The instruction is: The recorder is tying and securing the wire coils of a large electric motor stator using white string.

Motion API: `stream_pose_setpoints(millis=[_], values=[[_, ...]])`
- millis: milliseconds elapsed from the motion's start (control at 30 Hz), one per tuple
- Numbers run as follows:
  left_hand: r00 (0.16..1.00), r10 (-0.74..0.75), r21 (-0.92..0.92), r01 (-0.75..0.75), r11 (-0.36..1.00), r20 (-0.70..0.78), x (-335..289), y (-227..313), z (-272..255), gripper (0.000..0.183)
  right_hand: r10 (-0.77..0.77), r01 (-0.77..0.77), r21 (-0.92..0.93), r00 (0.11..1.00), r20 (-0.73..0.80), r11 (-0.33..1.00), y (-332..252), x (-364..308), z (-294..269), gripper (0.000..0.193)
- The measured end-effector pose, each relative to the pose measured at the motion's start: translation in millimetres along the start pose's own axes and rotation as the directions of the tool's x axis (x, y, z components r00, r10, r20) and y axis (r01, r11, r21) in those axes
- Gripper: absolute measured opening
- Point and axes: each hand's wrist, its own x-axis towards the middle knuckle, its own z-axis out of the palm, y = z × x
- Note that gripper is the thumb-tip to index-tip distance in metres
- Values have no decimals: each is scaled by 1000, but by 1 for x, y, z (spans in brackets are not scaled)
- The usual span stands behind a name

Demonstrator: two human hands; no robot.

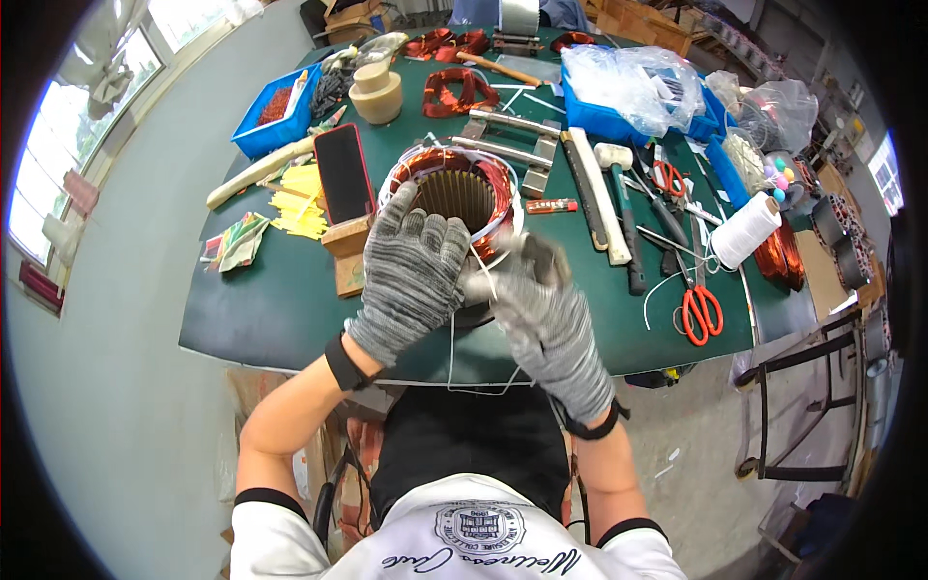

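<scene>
A motor stator point(498, 190) with copper windings, a slotted bore and white lacing round its end coils stands at the near middle of the table. My left hand point(411, 261), in a grey knit glove, grips its near left rim, fingers draped over the edge and index finger stretched along the windings. Beside the stator's near right side, my gloved right hand point(532, 300) is closed on a white cord point(483, 272), its fingers smeared by motion. That cord runs from the winding, and a loop of it hangs past the table's front edge. My hands hide the stator's near side.
A phone point(344, 172) leans on a wooden block point(348, 253) at the left, near yellow strips point(301, 203). To the right lie mallets point(619, 208), red-handled scissors point(702, 311) and a white cord spool point(744, 232). Blue bins point(278, 130) and copper coils point(458, 92) stand farther back.
</scene>
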Motion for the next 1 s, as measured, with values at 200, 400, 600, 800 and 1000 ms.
stream_pose_setpoints(millis=[200, 400, 600, 800, 1000], values=[[951, 72, -178, -131, 975, -302, -3, -17, 24, 21, 374, -201, 806, 805, 460, -557, 16, 17, 32, 27], [954, 60, -165, -113, 980, -295, 5, -11, 20, 27, 448, -281, 704, 892, -60, 653, 30, -35, 61, 23], [976, -165, -187, 191, 964, 144, -2, 28, 1, 46, 391, -203, 659, 908, -149, 724, 45, -24, 40, 33], [930, -360, -180, 367, 912, 73, -32, 4, -13, 37, 469, -151, 735, 848, -248, 662, 65, -10, 31, 33], [879, -450, -447, 342, 826, -159, -79, 26, 3, 27, 415, 3, 754, 834, -365, 657, 73, 2, 38, 24]])
